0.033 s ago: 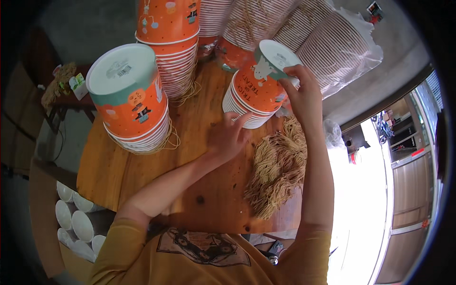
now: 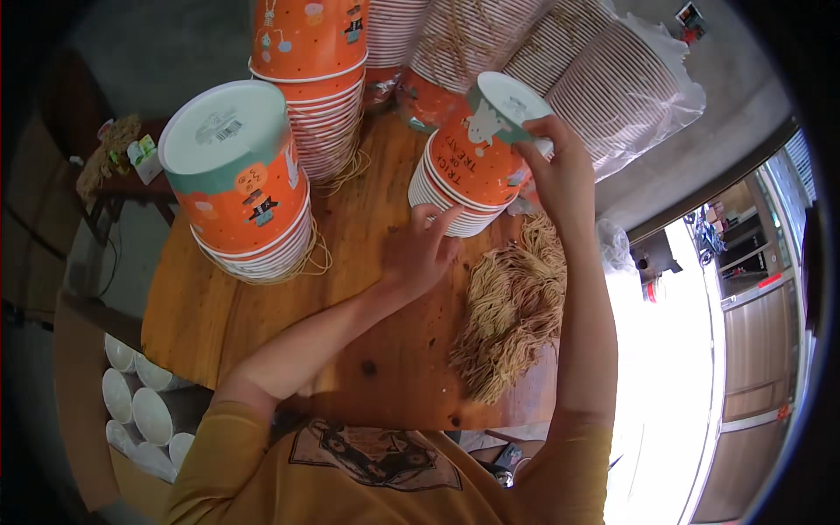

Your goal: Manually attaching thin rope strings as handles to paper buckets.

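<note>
A short stack of upside-down orange paper buckets (image 2: 477, 166) with green bases leans slightly at the far right of the wooden table. My right hand (image 2: 557, 162) grips the top bucket near its pale base, thumb and fingers bent over the edge. Low on the same stack, my left hand (image 2: 423, 249) touches the white rims with its fingertips, fingers apart and partly curled. Beside the stack, below my right wrist, lies a bundle of tan strings (image 2: 512, 306). A second upside-down bucket stack (image 2: 236, 184) stands at the left, tan string loops hanging by its rims.
A taller stack of orange buckets (image 2: 308, 96) rises at the back. Plastic-wrapped nested buckets (image 2: 612, 87) lean behind my right hand. The wooden table (image 2: 350, 350) has a rounded edge. An open cardboard box (image 2: 83, 394) with white-mouthed buckets sits on the floor at left.
The top bucket and my right hand have shifted very slightly. My left hand stays at the rims, and everything else looks the same.
</note>
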Tool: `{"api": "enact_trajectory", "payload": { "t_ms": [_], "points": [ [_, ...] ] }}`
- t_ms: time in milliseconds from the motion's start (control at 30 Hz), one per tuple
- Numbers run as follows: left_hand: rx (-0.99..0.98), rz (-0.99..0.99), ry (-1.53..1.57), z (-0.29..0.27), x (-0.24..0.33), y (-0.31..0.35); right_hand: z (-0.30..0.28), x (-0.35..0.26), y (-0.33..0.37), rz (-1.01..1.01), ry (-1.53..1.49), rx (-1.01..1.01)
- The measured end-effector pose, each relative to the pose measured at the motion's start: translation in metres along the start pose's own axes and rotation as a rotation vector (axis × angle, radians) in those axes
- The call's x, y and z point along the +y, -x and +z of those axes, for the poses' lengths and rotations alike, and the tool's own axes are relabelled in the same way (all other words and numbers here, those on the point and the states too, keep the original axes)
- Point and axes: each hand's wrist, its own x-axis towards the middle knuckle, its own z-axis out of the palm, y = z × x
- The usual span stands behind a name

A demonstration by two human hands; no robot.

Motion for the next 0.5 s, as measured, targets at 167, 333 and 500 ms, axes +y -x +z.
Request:
{"api": "enact_trajectory", "payload": {
  "t_ms": [167,333,500],
  "points": [
    [0.120,-0.021,0.234,-0.003,-0.004,-0.005,-0.013,-0.010,-0.014,-0.033,0.048,-0.079],
    [0.142,-0.046,0.486,-0.018,0.005,-0.017,-0.038,-0.016,-0.018,-0.001,0.026,0.030],
    [0.039,-0.085,0.987,-0.046,0.034,-0.060,-0.063,-0.032,-0.005,-0.008,-0.046,0.163]
  ]
}}
